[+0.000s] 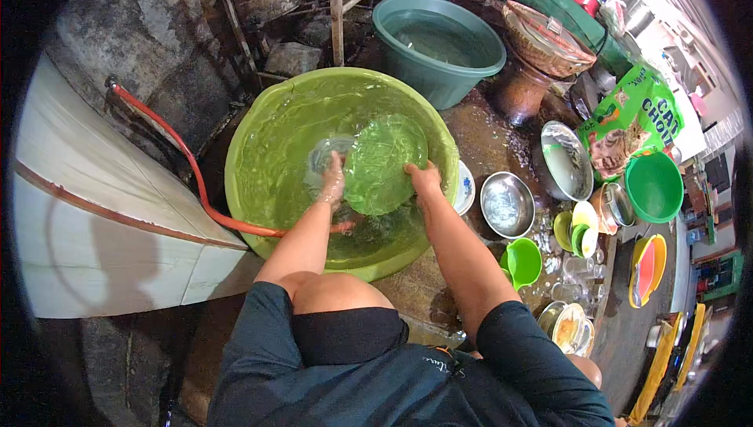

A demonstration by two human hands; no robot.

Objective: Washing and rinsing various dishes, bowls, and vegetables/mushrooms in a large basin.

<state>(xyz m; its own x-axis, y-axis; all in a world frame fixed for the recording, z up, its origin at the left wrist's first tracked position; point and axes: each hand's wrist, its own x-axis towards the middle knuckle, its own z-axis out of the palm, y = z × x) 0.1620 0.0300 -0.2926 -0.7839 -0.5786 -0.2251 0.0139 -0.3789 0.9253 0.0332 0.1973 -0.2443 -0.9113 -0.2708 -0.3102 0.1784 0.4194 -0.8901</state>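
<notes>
A large yellow-green plastic tub (265, 133) full of water stands before me. Within it, a round green plastic dish (385, 162) lies tilted at the water's surface. My right hand (426, 179) grips its right rim, thumb on top and fingers hidden. My left hand (333, 180) is partly in the water near the dish's left edge, its fingers mostly hidden. Beside that hand, a pale, see-through round item (320, 159) shows blurred under the water; whether the hand holds it is unclear. An orange hose (229, 222) runs over the tub's rim, its end below my left forearm.
Behind the tub stands a blue-green tub of water (447, 83). To the right are a steel bowl (507, 204), a larger metal basin (566, 159), a green dipper (522, 262), drinking glasses (573, 292) and stacked dishes (567, 327). A tiled ledge (117, 239) borders the left.
</notes>
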